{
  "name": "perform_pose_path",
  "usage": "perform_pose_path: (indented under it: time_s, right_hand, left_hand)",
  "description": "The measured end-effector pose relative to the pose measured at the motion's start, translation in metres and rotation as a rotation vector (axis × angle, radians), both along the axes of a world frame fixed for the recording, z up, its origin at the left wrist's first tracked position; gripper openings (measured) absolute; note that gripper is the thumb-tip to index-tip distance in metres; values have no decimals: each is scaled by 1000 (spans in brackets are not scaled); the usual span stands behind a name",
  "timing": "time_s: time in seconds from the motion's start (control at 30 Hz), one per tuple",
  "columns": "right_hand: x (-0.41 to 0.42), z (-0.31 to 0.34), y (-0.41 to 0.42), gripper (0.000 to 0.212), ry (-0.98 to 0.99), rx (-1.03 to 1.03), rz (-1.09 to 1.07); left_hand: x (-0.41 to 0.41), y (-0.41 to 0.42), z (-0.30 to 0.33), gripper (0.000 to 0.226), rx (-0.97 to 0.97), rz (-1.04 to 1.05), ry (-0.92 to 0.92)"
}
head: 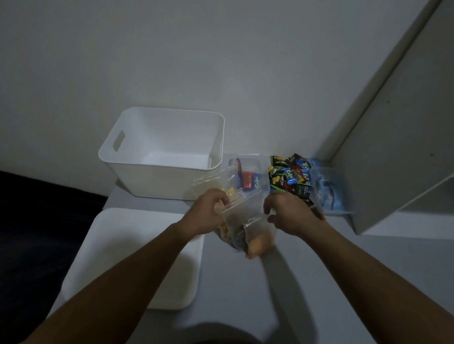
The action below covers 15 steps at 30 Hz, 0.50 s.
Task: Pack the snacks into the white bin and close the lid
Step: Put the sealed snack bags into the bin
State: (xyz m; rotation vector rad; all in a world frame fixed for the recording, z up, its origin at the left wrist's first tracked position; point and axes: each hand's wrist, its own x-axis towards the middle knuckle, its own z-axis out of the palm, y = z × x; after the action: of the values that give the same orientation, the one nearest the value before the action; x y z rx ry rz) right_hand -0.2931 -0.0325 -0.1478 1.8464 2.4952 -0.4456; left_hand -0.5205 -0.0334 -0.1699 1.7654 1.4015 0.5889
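The white bin (132, 167) stands open against the back wall, with nothing visible inside. Its flat white lid (118, 258) lies on the table in front of it, at the left. Between my hands is a clear plastic bag (246, 232) of orange and dark snacks. My left hand (208, 212) pinches the bag's top left edge. My right hand (289, 213) is curled at the bag's right side, touching it. A clear tub (249, 178) with red and blue packets stands behind the bag. A pile of wrapped snack packets (291, 174) lies to its right.
A clear container with blue wrappers (329, 189) sits at the far right, beside a white cabinet panel (393, 142). The table's left edge drops off into a dark area (23, 228).
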Motion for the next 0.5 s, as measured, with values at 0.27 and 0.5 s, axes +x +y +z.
perform_pose_path:
  time_s: [0.27, 0.5]
  right_hand:
    - [6, 15, 9, 22, -4, -100, 30]
    - [13, 114, 39, 21, 137, -157, -24]
  left_hand:
    - [13, 3, 3, 18, 203, 79, 306]
    - [19, 20, 90, 6, 49, 57, 108]
